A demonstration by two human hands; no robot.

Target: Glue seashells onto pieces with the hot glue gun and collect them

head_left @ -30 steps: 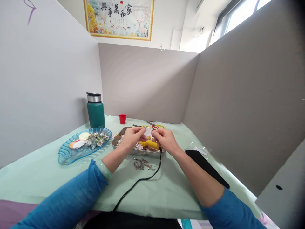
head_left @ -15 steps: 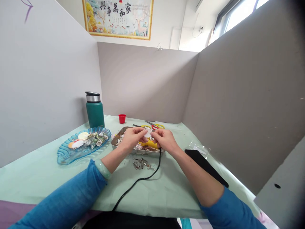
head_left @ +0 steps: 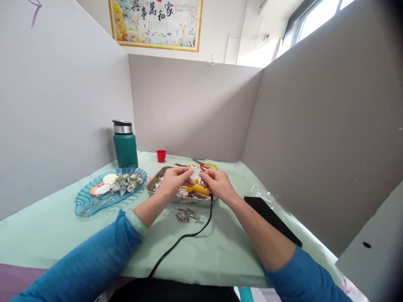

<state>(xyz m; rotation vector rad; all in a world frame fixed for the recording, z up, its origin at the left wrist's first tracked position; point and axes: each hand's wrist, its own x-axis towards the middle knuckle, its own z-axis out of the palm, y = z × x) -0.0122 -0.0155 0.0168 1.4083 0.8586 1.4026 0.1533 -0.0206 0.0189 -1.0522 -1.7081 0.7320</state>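
Note:
Above a metal tray (head_left: 151, 189), my left hand (head_left: 174, 181) pinches a thin white shell-like piece (head_left: 194, 172) between thumb and fingers. My right hand (head_left: 218, 184) is closed at the piece's right edge, thumb and fingertips pinched together on it. Below the hands, the tray holds several small shells and scraps, along with a yellow tool (head_left: 197, 189) like a glue gun. From its right end a black cord (head_left: 184, 237) runs down over the table's front edge. Several small metal clips or pins (head_left: 185, 216) lie on the cloth in front of the tray.
A blue shell-shaped dish (head_left: 86, 203) with several shells is at left, before a green bottle (head_left: 125, 147). A red cup (head_left: 161, 156) and scissors (head_left: 209, 166) lie behind the tray. At right are a black flat object (head_left: 272, 220) and a clear plastic bag (head_left: 266, 196). Grey partitions (head_left: 192, 105) surround the table.
The white piece is turned slightly between the fingertips. Both hands stay almost in the same place, and the other objects have not moved.

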